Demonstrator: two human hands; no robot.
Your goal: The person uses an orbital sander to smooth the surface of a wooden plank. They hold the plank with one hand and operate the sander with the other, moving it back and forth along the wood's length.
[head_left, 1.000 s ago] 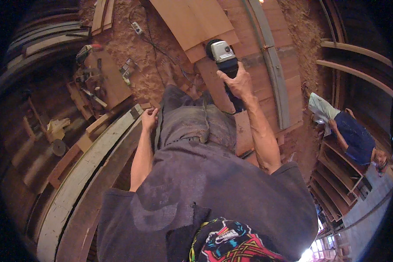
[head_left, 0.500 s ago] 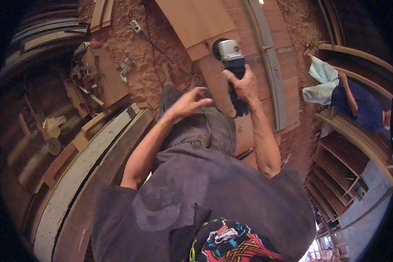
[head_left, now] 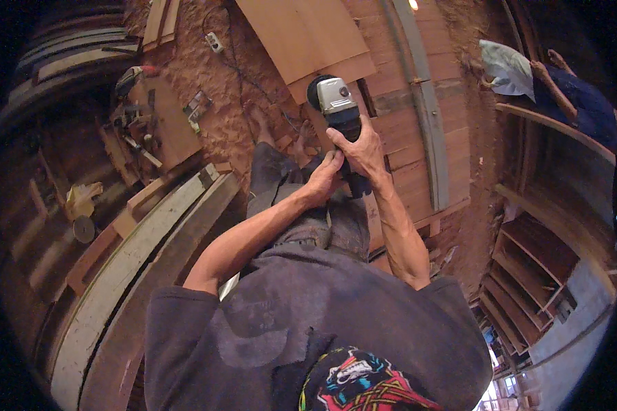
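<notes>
An angle grinder (head_left: 337, 99) with a silver head and a dark body is held in front of my lap, above the wooden boards. My right hand (head_left: 363, 152) is wrapped round its body, thumb on the left side. My left hand (head_left: 324, 179) is closed against the same body, just below the right thumb; its fingertips are partly hidden. At the head's left sits a dark round disc (head_left: 315, 92). Beyond it lies a wide light-brown wood panel (head_left: 301, 38).
A long grey bar (head_left: 428, 123) runs over reddish boards (head_left: 452, 151) on the right. Thick timber beams (head_left: 127, 267) lie at my left. A socket strip (head_left: 214, 42) with a dark cord rests on sawdust-covered ground. Another person (head_left: 576, 96) bends at the far right, holding pale cloth (head_left: 509, 68).
My left hand has come from apart, fingers spread, onto the grinder. The grinder has shifted left and slightly nearer. At the right, the other person has moved farther away.
</notes>
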